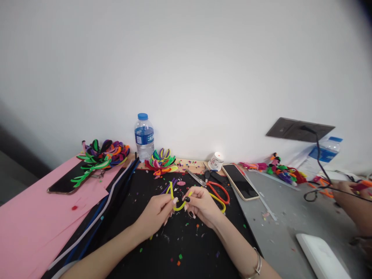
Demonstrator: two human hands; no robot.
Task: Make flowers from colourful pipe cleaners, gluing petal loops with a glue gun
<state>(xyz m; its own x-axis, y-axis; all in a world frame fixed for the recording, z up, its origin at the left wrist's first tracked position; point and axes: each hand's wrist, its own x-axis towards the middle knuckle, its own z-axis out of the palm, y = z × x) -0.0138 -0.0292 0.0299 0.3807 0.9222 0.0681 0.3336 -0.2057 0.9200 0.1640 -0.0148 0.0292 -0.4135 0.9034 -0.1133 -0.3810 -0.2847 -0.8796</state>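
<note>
Between my two hands a yellow pipe cleaner [179, 208] is bent into a U-shaped curve over the black mat [162, 252]. My left hand [159, 209] pinches it on the left side, where one end sticks up. On the right, my right hand [203, 205] grips the other side between thumb and fingers. Purple pipe cleaners [171, 185] show just behind my left hand. Beyond my right hand lie scissors [217, 192] with red and yellow handles, their blades pointing up and left.
A water bottle [144, 137] stands by the wall, beside colourful pipe-cleaner pieces [106, 155]. One phone [65, 180] lies on pink paper [26, 217], another phone [240, 182] at right. A paper cup [216, 161] sits behind. Another person's hand [348, 193] is far right, near a black cable [319, 162].
</note>
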